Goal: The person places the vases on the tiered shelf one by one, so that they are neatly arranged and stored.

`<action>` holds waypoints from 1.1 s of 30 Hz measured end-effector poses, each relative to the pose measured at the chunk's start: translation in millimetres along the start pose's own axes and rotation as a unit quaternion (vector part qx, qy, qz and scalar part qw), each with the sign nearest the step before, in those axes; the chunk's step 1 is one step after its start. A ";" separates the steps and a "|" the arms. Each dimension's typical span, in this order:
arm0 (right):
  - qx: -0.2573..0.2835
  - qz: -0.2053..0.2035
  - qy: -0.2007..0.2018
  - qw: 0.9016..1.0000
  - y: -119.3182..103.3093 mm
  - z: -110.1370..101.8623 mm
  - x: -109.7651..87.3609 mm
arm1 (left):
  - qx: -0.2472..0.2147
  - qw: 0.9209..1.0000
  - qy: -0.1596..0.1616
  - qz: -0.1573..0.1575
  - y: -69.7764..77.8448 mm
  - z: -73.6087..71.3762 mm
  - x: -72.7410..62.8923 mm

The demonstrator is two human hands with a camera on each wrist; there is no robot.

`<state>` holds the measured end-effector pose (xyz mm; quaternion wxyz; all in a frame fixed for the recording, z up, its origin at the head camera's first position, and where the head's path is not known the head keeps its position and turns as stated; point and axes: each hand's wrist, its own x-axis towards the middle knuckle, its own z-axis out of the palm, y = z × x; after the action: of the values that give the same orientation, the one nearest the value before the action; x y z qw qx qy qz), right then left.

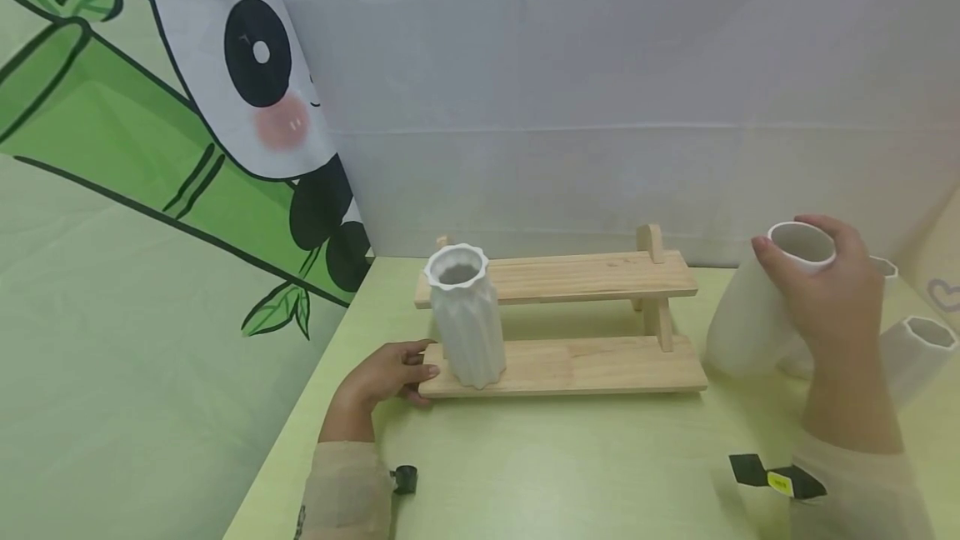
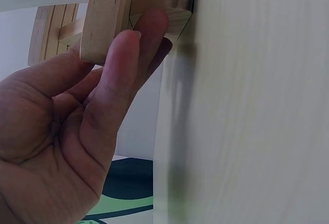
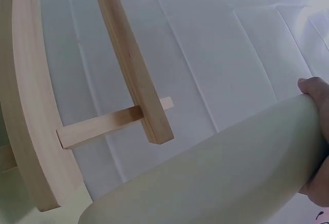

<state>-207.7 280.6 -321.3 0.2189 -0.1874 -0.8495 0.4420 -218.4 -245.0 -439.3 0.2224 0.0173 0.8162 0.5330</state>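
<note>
Smooth white vase (image 1: 738, 327) right of two-tier wooden shelf (image 1: 600, 363)
Head: right hand (image 1: 847, 307) grips the vase's neck, partly hiding other vases (image 1: 911, 361); yellow wrist label (image 1: 780, 484) unreadable. Left wrist: left hand (image 2: 77, 116) pinches the shelf's end. Right wrist: vase near shelf.

Stand (image 1: 658, 325): on the table (image 1: 562, 465), before the hanging cloth (image 1: 600, 90); its upper board (image 1: 585, 276) is behind and above its lower board (image 1: 600, 367).
Lower board, left end: the left vase (image 1: 468, 327) is upright on it; the left hand (image 1: 386, 373) holds this end.
Right of the stand: the held vase (image 1: 750, 323), in the right hand (image 1: 843, 298).
Farther right: two other vases (image 1: 917, 357), partly behind the right hand and forearm.
</note>
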 end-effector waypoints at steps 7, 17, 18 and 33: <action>0.012 -0.011 0.007 1.000 -8.4 -6.5 -9.4 | 0.001 1.000 -0.003 0.000 -0.7 -0.7 0.7; 0.046 -0.027 -0.008 0.999 -18.7 -10.9 -21.1 | 0.012 0.999 0.022 -0.022 -0.5 1.6 1.4; 0.049 -0.031 -0.009 0.998 -19.6 -10.8 -22.3 | 0.011 0.999 0.022 -0.022 -0.2 1.8 1.1; 0.069 -0.072 -0.023 0.995 -29.4 -3.0 -33.1 | 0.008 1.000 0.014 -0.017 -2.6 0.5 2.7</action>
<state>-182.1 249.8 -302.1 0.2428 -0.0998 -0.8330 0.4871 -220.1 -245.0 -442.7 0.2203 -0.0020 0.8238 0.5223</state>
